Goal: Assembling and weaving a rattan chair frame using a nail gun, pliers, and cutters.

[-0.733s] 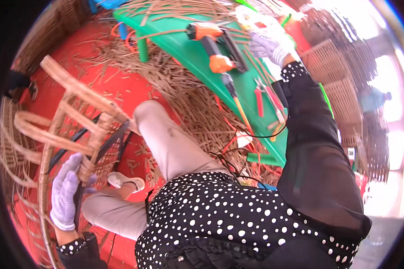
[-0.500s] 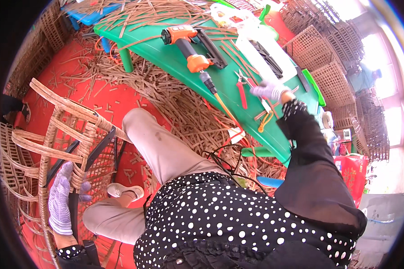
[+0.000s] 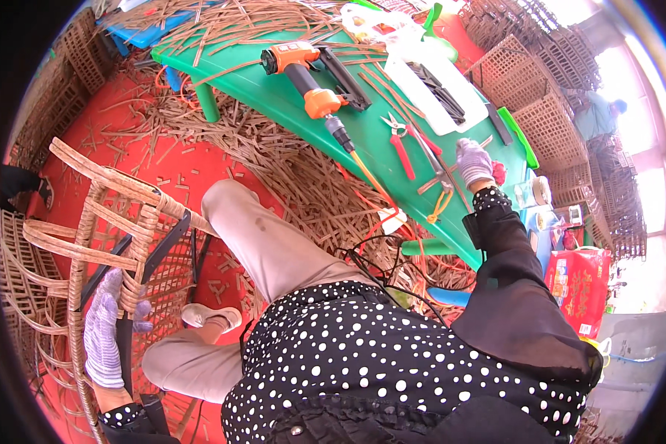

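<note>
At the left, my left hand (image 3: 105, 337), in a striped pale glove, is closed around a black bar on the side of a woven rattan chair-like frame (image 3: 118, 255). The frame has looped strands and leans beside my knee. Over the green table's right part is my gloved right hand (image 3: 473, 160), its fingertips partly hidden. Next to it lies a red item (image 3: 499, 173) whose kind I cannot make out. Red-handled pruning shears (image 3: 401, 148) and a metal tool with a yellow loop (image 3: 438, 176) lie left of that hand. An orange nail gun (image 3: 314, 78) rests further left.
The green table (image 3: 255, 89) carries loose rattan strips and a white tray (image 3: 422, 92) of black strips. An air hose (image 3: 374, 181) drops off its edge. Offcuts (image 3: 274, 185) cover the red floor. Woven baskets (image 3: 544, 122) are stacked at right; a red box (image 3: 579, 292) stands nearer.
My right hand has moved right, away from the shears and the looped tool, uncovering more of them. My left hand keeps its hold on the frame.
</note>
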`<move>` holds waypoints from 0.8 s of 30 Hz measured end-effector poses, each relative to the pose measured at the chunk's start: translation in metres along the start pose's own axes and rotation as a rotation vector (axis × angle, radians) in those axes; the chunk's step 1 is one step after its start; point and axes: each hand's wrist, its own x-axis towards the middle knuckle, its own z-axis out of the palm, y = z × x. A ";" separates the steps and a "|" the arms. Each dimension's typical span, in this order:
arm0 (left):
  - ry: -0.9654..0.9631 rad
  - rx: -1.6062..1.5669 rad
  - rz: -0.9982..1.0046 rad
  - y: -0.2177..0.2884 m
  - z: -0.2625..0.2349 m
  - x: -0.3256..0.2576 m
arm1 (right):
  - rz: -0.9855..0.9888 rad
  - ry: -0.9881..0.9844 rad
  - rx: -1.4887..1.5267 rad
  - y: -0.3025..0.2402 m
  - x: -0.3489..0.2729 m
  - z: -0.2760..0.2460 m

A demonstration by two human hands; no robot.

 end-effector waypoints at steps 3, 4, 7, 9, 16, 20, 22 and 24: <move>-0.013 -0.001 -0.005 -0.002 -0.002 0.001 | -0.247 0.126 0.173 -0.034 0.000 -0.010; -0.007 0.014 0.010 -0.003 -0.001 0.000 | -0.234 0.033 0.235 -0.057 -0.001 -0.020; 0.000 0.031 0.042 -0.003 0.002 0.002 | -0.040 -0.388 0.009 -0.073 0.007 -0.025; 0.004 0.030 0.051 -0.004 0.001 0.003 | -0.035 -0.508 -0.062 -0.065 0.006 -0.013; -0.007 0.035 0.068 -0.007 -0.002 0.007 | 0.008 -0.411 0.052 -0.058 -0.005 -0.034; -0.019 0.015 0.070 -0.012 -0.009 0.008 | -0.059 -0.544 0.110 -0.110 0.016 -0.029; -0.042 -0.007 0.064 -0.013 -0.018 0.003 | -0.166 -0.500 0.117 -0.115 0.034 -0.030; -0.099 -0.054 0.196 -0.008 -0.015 -0.004 | -0.216 -0.531 0.080 -0.110 0.051 -0.024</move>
